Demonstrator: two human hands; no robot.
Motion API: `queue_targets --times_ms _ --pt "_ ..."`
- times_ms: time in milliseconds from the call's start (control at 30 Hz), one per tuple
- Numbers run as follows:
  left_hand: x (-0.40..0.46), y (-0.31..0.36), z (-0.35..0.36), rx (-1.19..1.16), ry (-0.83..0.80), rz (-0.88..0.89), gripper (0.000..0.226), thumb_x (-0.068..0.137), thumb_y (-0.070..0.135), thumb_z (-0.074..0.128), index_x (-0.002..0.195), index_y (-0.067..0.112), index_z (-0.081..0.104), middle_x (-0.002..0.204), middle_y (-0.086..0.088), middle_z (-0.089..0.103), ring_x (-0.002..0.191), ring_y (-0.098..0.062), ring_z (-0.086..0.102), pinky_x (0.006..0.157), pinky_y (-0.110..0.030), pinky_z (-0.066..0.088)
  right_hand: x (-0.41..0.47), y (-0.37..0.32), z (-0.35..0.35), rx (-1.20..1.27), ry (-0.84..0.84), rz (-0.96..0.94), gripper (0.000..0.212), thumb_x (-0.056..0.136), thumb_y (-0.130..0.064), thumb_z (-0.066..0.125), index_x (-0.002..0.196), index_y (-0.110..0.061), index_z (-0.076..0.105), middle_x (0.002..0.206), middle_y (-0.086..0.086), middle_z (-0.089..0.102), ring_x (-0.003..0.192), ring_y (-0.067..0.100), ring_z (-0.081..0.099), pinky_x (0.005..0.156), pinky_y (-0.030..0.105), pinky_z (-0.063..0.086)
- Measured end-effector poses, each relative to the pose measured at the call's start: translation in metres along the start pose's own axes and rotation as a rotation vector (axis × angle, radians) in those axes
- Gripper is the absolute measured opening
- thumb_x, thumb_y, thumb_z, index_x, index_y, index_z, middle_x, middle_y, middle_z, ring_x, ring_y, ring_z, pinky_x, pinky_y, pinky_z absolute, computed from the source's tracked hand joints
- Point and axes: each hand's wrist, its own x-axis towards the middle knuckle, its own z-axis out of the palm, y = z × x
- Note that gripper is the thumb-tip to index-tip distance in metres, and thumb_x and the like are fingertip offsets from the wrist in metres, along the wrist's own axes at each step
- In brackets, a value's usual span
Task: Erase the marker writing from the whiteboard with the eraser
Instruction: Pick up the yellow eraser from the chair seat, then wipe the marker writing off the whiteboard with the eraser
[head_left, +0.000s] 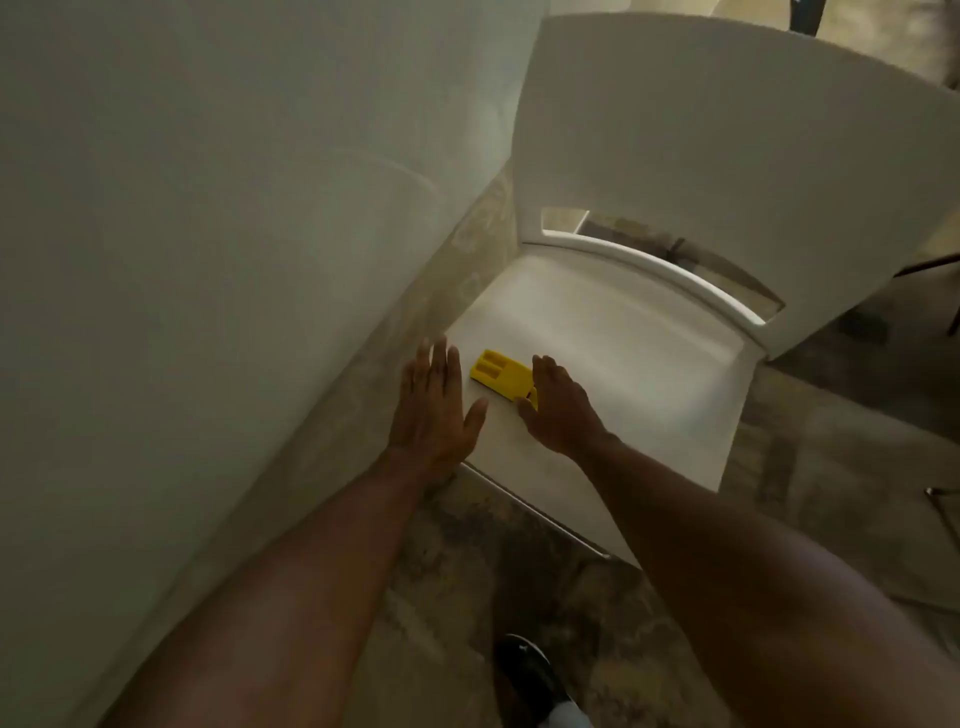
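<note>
A yellow eraser (500, 376) lies flat on the seat of a white chair (613, 353), near the seat's front left corner. My right hand (558, 410) is at the eraser's right end, fingers curled over it and touching it; whether it grips it I cannot tell. My left hand (434, 405) hovers flat with spread fingers just left of the eraser, at the seat's left edge, holding nothing. A large pale surface (208, 260) fills the left side; no marker writing shows on it.
The chair's tall white back (727, 156) rises at the upper right. Patterned brown floor (571, 597) lies below, with a dark shoe (524, 670) at the bottom. Thin metal legs (943, 512) stand at the right edge.
</note>
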Motion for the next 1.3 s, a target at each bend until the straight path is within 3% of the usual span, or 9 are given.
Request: queue_targets --times_ms 133,267,467,600,700,800,867,1033,1300 --pt "0.000 -0.002 0.017 -0.018 -0.084 -0.018 0.098 0.091 0.067 0.003 0.162 0.000 -0.003 0.168 -0.016 -0.018 0.151 -0.027 -0.028 0.121 -0.038 -0.019 0.011 -0.003 0.003 -0.033 -0.042 0.016 0.088 0.096 -0.043 0.057 0.157 -0.003 0.009 0.156 0.021 0.031 0.141 0.038 0.032 0.115 0.047 0.030" --pt "-0.004 -0.010 0.026 -0.015 -0.101 -0.027 0.099 0.088 0.069 -0.002 0.161 0.003 -0.009 0.160 -0.009 -0.030 0.149 -0.026 -0.031 0.121 -0.037 -0.021 0.019 -0.006 0.010 -0.054 -0.091 0.019 0.088 0.094 -0.043 0.061 0.157 -0.007 0.011 0.153 0.020 0.032 0.139 0.039 0.033 0.114 0.047 0.031" --pt "-0.020 -0.019 0.023 -0.042 -0.058 -0.060 0.090 0.092 0.067 0.004 0.156 0.007 -0.014 0.162 -0.011 -0.027 0.151 -0.029 -0.027 0.122 -0.039 -0.018 0.027 -0.012 0.014 -0.083 -0.097 0.025 0.070 0.099 -0.031 0.051 0.157 -0.016 0.014 0.151 0.015 0.037 0.129 0.038 0.043 0.101 0.047 0.040" --pt "-0.034 -0.022 0.010 -0.019 0.034 -0.080 0.084 0.098 0.061 0.018 0.157 0.006 -0.007 0.165 -0.015 -0.014 0.154 -0.035 -0.014 0.123 -0.045 -0.008 0.025 -0.032 0.004 0.013 -0.105 0.040 0.079 0.094 -0.036 0.053 0.159 -0.025 0.007 0.143 0.019 0.041 0.122 0.040 0.046 0.095 0.045 0.045" --pt "-0.037 -0.025 -0.019 0.019 0.042 -0.105 0.084 0.096 0.061 0.010 0.157 0.008 -0.015 0.165 -0.015 -0.022 0.154 -0.033 -0.022 0.125 -0.042 -0.012 0.018 -0.060 -0.014 0.145 -0.020 -0.028 0.079 0.093 -0.038 0.053 0.158 -0.028 0.010 0.132 0.022 0.045 0.112 0.037 0.050 0.085 0.037 0.043" --pt "-0.038 -0.032 -0.058 0.067 0.160 -0.099 0.086 0.100 0.056 0.019 0.162 -0.001 0.008 0.169 -0.023 -0.002 0.157 -0.038 -0.007 0.129 -0.050 0.006 0.009 -0.095 -0.043 0.302 0.059 -0.091 0.075 0.096 -0.031 0.057 0.158 -0.034 0.015 0.124 0.012 0.042 0.108 0.027 0.047 0.085 0.032 0.038" --pt "-0.040 -0.038 -0.091 0.100 0.253 -0.093 0.081 0.101 0.051 0.027 0.160 -0.005 0.023 0.168 -0.028 0.014 0.156 -0.040 0.003 0.127 -0.052 0.010 0.004 -0.122 -0.067 0.381 0.138 -0.172 0.074 0.096 -0.029 0.058 0.157 -0.036 0.018 0.119 0.008 0.041 0.104 0.024 0.048 0.085 0.028 0.039" --pt "-0.055 -0.051 -0.192 0.227 0.492 -0.053 0.075 0.105 0.045 0.034 0.158 -0.008 0.026 0.167 -0.031 0.016 0.157 -0.045 0.008 0.128 -0.056 0.015 -0.008 -0.197 -0.139 0.526 0.306 -0.376 0.069 0.097 -0.019 0.060 0.156 -0.032 0.027 0.127 0.009 0.044 0.101 0.023 0.054 0.075 0.018 0.041" --pt "-0.113 -0.059 -0.349 0.421 0.859 -0.029 0.074 0.106 0.044 0.043 0.159 -0.005 0.024 0.168 -0.028 0.017 0.158 -0.044 0.009 0.128 -0.057 0.017 -0.049 -0.341 -0.244 0.626 0.637 -0.728 0.066 0.098 -0.008 0.059 0.156 -0.021 0.029 0.136 0.017 0.044 0.110 0.019 0.048 0.075 0.006 0.040"
